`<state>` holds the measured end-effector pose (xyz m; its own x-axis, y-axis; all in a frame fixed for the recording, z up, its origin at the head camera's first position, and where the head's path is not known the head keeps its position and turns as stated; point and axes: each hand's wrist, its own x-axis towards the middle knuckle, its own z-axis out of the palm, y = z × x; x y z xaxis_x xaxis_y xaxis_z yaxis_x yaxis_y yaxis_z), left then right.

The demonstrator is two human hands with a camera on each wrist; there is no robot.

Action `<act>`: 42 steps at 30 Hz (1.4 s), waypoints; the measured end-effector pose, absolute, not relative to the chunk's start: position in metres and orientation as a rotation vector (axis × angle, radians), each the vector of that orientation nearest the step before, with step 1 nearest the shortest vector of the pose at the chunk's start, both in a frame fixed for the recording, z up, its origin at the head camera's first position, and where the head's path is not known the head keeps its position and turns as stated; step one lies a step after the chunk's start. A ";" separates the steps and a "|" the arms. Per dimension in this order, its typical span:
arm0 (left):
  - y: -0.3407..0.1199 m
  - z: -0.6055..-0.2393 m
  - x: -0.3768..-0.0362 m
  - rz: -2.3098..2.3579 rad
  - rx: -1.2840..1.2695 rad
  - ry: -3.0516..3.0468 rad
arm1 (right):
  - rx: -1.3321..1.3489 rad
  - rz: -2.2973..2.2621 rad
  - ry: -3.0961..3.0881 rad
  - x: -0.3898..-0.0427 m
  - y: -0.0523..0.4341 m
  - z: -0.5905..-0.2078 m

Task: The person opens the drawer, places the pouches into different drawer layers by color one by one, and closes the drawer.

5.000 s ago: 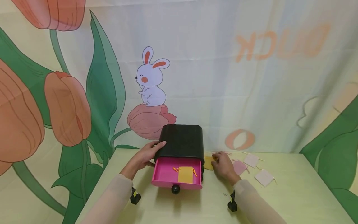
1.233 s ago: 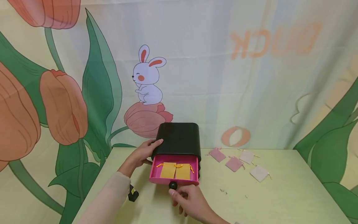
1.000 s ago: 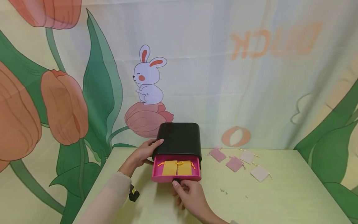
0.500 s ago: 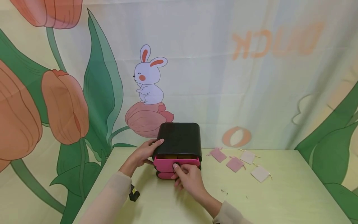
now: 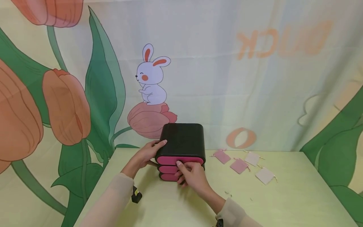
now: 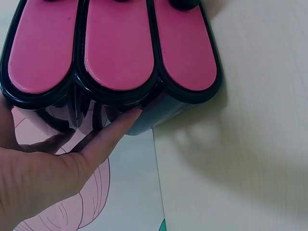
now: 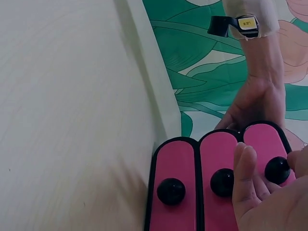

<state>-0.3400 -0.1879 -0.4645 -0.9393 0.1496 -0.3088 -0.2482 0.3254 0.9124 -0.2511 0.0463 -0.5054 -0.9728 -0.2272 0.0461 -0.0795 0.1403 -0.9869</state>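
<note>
A small black drawer cabinet (image 5: 182, 138) with pink drawer fronts stands on the table, all its drawers pushed in. My left hand (image 5: 146, 154) holds its left side, a digit over the top edge; in the left wrist view, fingers (image 6: 113, 137) lie along the side wall. My right hand (image 5: 194, 178) is at the top drawer front (image 5: 167, 160). In the right wrist view the thumb and fingers pinch the round black top knob (image 7: 277, 170); the other fingers stick out past the middle knob (image 7: 221, 183). The yellow pouches are hidden inside the top drawer.
Right of the cabinet lie two pink drawstring pouches, one farther back (image 5: 222, 156) and one nearer (image 5: 239, 165), and two whitish ones, one farther back (image 5: 252, 158) and one nearer (image 5: 265, 175). Tiny scraps (image 5: 228, 193) dot the table (image 5: 297, 195). A printed curtain (image 5: 204, 78) hangs close behind.
A second yellow pouch came to lie beside the first in the top drawer. My right hand moved to the knob and pushed the drawer fully in; my left hand stayed on the cabinet.
</note>
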 end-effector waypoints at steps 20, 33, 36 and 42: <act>-0.189 -0.464 -0.340 1.663 -0.078 2.229 | -0.154 -1.911 2.188 -0.247 0.045 -0.546; -0.189 -0.465 -0.341 1.651 -0.085 2.253 | -0.118 -1.903 2.096 -0.217 0.047 -0.544; -0.187 -0.465 -0.341 1.648 -0.080 2.255 | -0.098 -1.891 2.076 -0.204 0.047 -0.546; -0.187 -0.464 -0.340 1.645 -0.076 2.257 | -0.080 -1.877 2.031 -0.185 0.046 -0.547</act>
